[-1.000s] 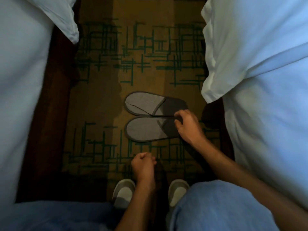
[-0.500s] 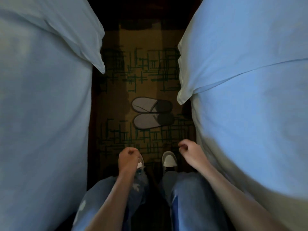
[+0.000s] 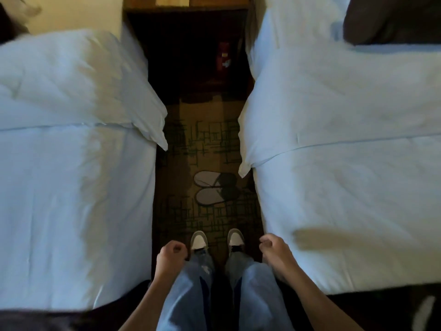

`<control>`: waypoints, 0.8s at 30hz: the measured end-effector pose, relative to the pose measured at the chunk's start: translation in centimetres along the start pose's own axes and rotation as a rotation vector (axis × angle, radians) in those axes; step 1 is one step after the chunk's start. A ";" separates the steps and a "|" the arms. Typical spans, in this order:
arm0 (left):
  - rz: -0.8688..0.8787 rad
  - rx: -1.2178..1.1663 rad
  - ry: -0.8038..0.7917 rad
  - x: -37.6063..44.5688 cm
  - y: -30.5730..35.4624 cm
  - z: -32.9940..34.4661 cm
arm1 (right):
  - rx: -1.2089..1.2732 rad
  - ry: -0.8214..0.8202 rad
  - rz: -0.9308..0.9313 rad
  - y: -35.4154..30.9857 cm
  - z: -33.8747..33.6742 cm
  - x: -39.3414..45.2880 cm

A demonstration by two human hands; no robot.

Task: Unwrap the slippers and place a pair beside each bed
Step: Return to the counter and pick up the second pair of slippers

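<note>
A pair of grey slippers (image 3: 216, 188) lies side by side on the patterned carpet (image 3: 205, 139) in the aisle between two beds, close to the right bed (image 3: 346, 187), openings facing it. The left bed (image 3: 71, 187) stands across the aisle. My left hand (image 3: 170, 255) hangs curled in a loose fist above my left thigh, holding nothing. My right hand (image 3: 274, 249) is also curled with nothing in it, beside the right bed's edge. Both hands are well short of the slippers.
My feet in grey-and-white sneakers (image 3: 217, 238) stand on the carpet in front of the slippers. A dark wooden nightstand (image 3: 188, 10) closes the aisle's far end. White pillows overhang the aisle from both beds. A dark cushion (image 3: 391, 17) lies on the right bed.
My right hand let go of the slippers and drew back. I rose from a crouch to standing, so the view pulled away and both hands now hang by my thighs.
</note>
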State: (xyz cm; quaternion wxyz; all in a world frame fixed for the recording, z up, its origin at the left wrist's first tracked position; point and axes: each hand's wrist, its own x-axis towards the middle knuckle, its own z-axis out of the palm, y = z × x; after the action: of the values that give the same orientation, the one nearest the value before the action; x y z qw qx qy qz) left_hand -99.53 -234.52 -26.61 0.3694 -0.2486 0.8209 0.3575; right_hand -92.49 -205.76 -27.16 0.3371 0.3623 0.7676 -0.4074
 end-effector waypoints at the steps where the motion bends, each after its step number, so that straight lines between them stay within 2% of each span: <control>1: 0.008 0.010 0.001 -1.1 0.4 -0.4 | 0.008 -0.001 -0.004 -0.3 -0.6 -1.1; 10: 0.034 0.027 0.015 -7.9 3.5 -2.7 | 0.005 0.033 -0.058 -2.3 -5.4 -7.4; 16: 0.045 0.030 0.011 -11.1 4.1 -3.1 | 0.025 -0.001 -0.075 -2.5 -8.0 -10.3; 24: 0.008 -0.027 0.016 -12.2 3.9 -2.5 | 0.081 -0.018 -0.091 -1.1 -9.1 -10.9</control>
State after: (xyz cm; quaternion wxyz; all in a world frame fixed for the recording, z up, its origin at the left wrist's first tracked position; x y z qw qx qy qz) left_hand -95.87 -232.29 -14.33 0.3580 -0.2533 0.8199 0.3679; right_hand -89.89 -201.38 -13.88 0.3100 0.3369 0.7631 -0.4561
